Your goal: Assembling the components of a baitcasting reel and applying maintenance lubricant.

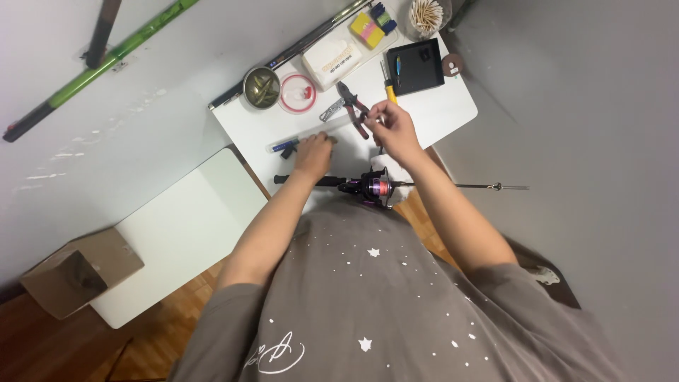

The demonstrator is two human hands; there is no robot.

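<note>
My left hand (315,152) presses down, fingers curled, on a long clear tube (332,127) with a blue end that lies slanted on the white table (445,113). My right hand (392,127) is raised just past the tube's far end with its fingertips pinched on something thin that is too small to make out. Red-handled pliers (353,106) lie right beside those fingertips. A fishing rod with a purple and black reel (375,185) lies across the table's near edge under my forearms, its thin tip (502,187) sticking out to the right.
At the back of the table are a round tin (261,87), a clear round lid (297,93), a white box (329,60), sticky notes (368,30), a black tray (416,66), a cup of sticks (426,15) and a yellow-handled tool (390,90). A second white table (184,226) and a cardboard box (78,272) stand left.
</note>
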